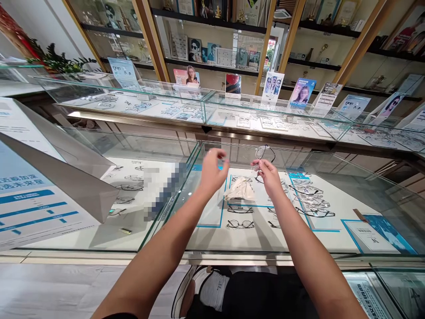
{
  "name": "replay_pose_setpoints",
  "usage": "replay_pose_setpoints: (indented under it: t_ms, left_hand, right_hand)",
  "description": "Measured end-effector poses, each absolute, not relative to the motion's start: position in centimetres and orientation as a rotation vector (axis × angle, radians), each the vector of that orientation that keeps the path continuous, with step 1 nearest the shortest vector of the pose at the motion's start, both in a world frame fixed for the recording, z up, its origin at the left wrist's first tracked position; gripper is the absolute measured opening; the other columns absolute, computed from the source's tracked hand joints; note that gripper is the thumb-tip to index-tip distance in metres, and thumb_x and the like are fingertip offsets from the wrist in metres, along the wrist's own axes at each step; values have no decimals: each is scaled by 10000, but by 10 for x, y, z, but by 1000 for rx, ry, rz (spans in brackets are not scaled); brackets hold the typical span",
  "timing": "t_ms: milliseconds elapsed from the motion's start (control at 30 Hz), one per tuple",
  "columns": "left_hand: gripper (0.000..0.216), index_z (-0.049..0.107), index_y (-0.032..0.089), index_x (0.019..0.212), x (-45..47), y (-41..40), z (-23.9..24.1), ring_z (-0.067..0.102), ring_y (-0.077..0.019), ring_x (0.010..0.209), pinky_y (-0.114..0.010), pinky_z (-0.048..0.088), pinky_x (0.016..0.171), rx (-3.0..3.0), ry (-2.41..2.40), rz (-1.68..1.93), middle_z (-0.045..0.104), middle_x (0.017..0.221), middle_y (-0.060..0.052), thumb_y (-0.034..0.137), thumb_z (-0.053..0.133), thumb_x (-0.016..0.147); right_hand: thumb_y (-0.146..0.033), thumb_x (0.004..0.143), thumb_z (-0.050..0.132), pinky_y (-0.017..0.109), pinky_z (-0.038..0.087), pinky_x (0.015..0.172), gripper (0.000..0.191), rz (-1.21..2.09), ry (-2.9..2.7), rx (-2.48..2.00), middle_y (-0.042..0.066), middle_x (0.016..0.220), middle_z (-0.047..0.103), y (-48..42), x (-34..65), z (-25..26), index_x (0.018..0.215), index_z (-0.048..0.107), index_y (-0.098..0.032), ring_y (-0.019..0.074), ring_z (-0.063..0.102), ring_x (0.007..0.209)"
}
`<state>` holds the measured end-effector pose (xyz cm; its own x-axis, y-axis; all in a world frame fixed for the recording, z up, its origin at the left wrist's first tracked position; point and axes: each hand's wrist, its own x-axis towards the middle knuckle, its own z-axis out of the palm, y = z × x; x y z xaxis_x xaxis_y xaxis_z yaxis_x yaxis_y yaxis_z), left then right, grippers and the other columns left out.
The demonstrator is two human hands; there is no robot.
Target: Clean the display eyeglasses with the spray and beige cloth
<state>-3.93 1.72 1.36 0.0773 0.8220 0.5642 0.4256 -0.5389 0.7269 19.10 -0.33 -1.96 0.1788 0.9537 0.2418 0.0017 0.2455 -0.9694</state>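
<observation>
My right hand [268,176] grips a pair of eyeglasses [273,153] with a thin dark frame, raised above the glass counter with the lenses tilted. My left hand [213,170] hovers to its left, slightly blurred; thumb and curled fingers are apart, with nothing between them. Below and between the hands lies a crumpled cream cloth [239,190]; I cannot tell whether it rests on the glass or under it. Nearer to me, two pairs of glasses sit in a column, a dark-framed pair [239,209] and a round pair [240,224].
Several more frames [312,201] line the right side of the glass display case [232,256]. Large folded cards [40,190] stand at the left. A second glass counter [229,128] with upright cards runs behind, before wall shelves [212,20]. A shoe [184,288] shows below.
</observation>
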Motion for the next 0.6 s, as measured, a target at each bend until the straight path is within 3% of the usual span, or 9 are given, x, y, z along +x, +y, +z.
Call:
replay_pose_setpoints:
  t_ms: [33,100,167,200,300,367,467,600]
  left_hand:
    - [259,636,242,1173,-39,10,16,631,-313,1140,-467,490,1054,2096,1090,1193,636,1210,-115,345,669,938]
    - [513,676,283,1265,-40,0,14,639,-325,1181,-448,527,1015,2236,904,709,609,1342,-109,444,834,804]
    - [692,699,327,1319,-38,-3,4,609,-365,1290,-459,523,1053,2315,827,407,578,1441,-106,382,923,667]
    - [659,720,331,1297,-37,-2,-2,602,-374,1313,-466,513,1073,2337,815,349,603,1422,-103,316,903,664]
    - [330,776,292,1107,-31,9,-18,663,-340,1187,-441,514,1030,2301,878,494,732,1185,-88,204,702,797]
    - [188,785,273,969,-29,19,-24,696,-315,1021,-401,527,917,2192,960,656,771,1036,-78,248,627,871]
    - [199,797,257,843,-30,30,-27,685,-290,862,-357,502,787,1945,1061,757,787,900,-64,392,660,895]
    - [345,804,211,845,-35,38,-32,663,-249,799,-324,483,733,1555,1115,788,781,848,-58,543,718,876]
  right_hand:
    - [-696,913,674,311,501,693,460,908,-1165,-1086,75,1117,818,-3,191,-20,1047,761,-265,188,654,835]
    - [-677,906,693,307,495,693,438,921,-1148,-1066,71,1099,817,-3,191,-19,1032,765,-264,181,640,821]
    - [-662,905,704,305,490,693,422,937,-1144,-1055,69,1094,816,-3,191,-18,1029,768,-264,178,630,816]
    - [-659,907,704,306,489,692,417,940,-1145,-1053,68,1094,817,-4,191,-18,1030,770,-265,179,628,816]
    - [-641,918,707,304,484,689,394,941,-1143,-1045,65,1092,820,-5,191,-17,1026,773,-268,178,627,818]
    - [-627,921,714,300,479,688,379,948,-1132,-1033,63,1087,822,-5,192,-18,1021,776,-267,174,626,820]
    - [-631,919,714,304,476,690,385,952,-1138,-1043,64,1095,824,-5,192,-18,1025,779,-267,180,628,832]
    - [-625,912,717,304,462,690,380,970,-1143,-1055,59,1096,820,-5,192,-19,1019,792,-268,181,613,834]
